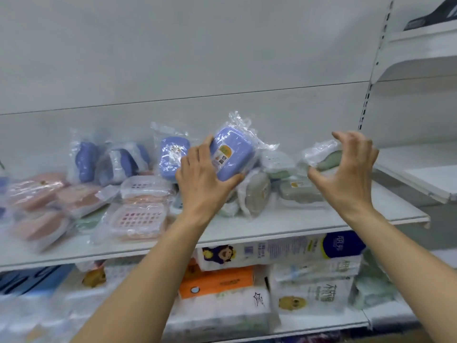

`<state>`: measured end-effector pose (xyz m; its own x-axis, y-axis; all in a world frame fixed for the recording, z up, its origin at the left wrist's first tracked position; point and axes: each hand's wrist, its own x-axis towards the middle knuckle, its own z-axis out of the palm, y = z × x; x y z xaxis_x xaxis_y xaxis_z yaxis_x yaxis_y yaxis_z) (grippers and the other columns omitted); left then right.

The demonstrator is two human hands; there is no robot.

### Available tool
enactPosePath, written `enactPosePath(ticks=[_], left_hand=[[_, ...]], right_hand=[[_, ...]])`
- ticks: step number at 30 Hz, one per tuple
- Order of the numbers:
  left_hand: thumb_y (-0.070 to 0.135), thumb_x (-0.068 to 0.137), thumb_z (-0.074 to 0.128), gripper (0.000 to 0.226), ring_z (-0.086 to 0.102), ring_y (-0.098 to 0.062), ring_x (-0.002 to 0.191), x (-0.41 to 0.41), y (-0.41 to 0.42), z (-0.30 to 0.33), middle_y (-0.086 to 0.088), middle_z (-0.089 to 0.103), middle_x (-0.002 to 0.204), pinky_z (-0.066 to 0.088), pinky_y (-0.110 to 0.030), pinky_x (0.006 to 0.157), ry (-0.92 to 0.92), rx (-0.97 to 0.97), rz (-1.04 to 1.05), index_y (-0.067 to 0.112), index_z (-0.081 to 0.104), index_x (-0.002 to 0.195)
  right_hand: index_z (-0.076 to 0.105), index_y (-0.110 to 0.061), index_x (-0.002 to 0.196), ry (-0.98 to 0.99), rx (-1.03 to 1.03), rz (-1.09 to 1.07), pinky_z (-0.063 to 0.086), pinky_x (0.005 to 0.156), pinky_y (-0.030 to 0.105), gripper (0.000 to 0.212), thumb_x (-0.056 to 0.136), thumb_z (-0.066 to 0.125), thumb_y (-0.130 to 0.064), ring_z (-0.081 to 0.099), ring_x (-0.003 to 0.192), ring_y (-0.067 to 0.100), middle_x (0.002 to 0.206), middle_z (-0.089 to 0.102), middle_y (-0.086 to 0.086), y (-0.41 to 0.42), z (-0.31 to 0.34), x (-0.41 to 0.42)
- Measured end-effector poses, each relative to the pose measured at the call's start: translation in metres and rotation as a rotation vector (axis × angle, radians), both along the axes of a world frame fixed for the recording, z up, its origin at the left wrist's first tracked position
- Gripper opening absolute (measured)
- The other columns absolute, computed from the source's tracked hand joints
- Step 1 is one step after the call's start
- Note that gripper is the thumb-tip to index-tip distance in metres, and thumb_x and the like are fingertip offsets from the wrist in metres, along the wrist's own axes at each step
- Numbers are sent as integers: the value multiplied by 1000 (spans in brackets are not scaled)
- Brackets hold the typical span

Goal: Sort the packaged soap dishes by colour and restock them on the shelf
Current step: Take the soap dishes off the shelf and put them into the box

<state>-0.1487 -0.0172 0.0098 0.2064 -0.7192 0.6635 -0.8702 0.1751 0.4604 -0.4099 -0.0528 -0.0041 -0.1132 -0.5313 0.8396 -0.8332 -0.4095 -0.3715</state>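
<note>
Four blue packaged soap dishes show on the white shelf (296,222): three upright at the back (170,157), one lifted (232,157). Left hand (202,181) grips the lifted blue dish, thumb under, fingers on its upper edge. Right hand (346,174) is spread wide with curled fingers around a green dish (326,157); contact cannot be confirmed. Pink dishes (81,196) lie left, green pile (257,189) centre; blur prevents counting either

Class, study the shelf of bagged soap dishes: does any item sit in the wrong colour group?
Yes. A pale green packet lies low among the pink dishes, away from the green pile on the right. The left hand holds a blue dish above the green pile.
</note>
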Motion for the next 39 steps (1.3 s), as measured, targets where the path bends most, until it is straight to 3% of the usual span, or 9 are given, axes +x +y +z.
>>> enactPosePath(ticks=[4,7,11,14,19,23,27,32,39], left_hand=[[52,67,82,99,43,-22,124,47,73,-17,1,46,138,35,-35,103,79,-49,-22,23,34,148],[55,64,82,100,45,-22,121,92,135,-32,1,48,135,39,-39,102,131,-25,39,24,35,146],[58,60,83,99,48,-18,116,166,229,-63,3,49,128,44,-41,99,253,16,116,26,39,143],[59,59,82,99,49,-20,114,225,296,-79,2,50,125,45,-42,97,235,68,179,25,40,142],[75,56,59,101,49,-21,114,337,394,-90,4,53,127,44,-41,93,113,93,378,27,41,143],[79,56,54,100,50,-23,114,400,441,-95,4,54,126,41,-41,91,32,140,507,31,40,143],[80,56,51,102,49,-25,117,471,483,-106,3,53,128,42,-43,91,34,187,633,30,38,144],[71,63,71,100,44,-24,121,554,513,-129,3,51,134,39,-43,95,93,259,679,28,37,146],[67,65,76,99,47,-26,115,694,522,-157,-2,51,128,40,-41,91,125,325,756,23,39,146]], right_hand=[[47,-11,130,18,-10,90,23,96,19,73,68,83,-23,36,118,34,132,40,16,58,0,47],[49,-11,130,43,25,198,20,100,13,72,66,76,-30,39,117,33,130,43,16,111,-11,102],[51,-10,130,68,99,355,26,104,27,72,66,74,-32,40,120,30,132,44,13,192,-34,192],[51,-11,131,62,155,427,27,103,27,72,66,71,-36,42,119,31,132,45,13,249,-48,266],[52,-13,133,89,240,628,31,104,29,71,70,64,-44,43,119,29,133,47,9,329,-72,404],[55,-13,131,98,304,717,30,106,27,73,68,59,-49,45,122,31,130,49,10,359,-81,484],[55,-15,129,193,371,810,29,97,23,72,66,59,-49,45,115,31,127,50,7,383,-89,571],[40,-17,137,207,523,897,40,94,34,78,70,76,-34,40,117,22,130,46,1,402,-103,664],[47,-16,119,264,578,968,43,87,36,58,70,75,-31,41,106,20,118,46,-1,390,-133,813]])
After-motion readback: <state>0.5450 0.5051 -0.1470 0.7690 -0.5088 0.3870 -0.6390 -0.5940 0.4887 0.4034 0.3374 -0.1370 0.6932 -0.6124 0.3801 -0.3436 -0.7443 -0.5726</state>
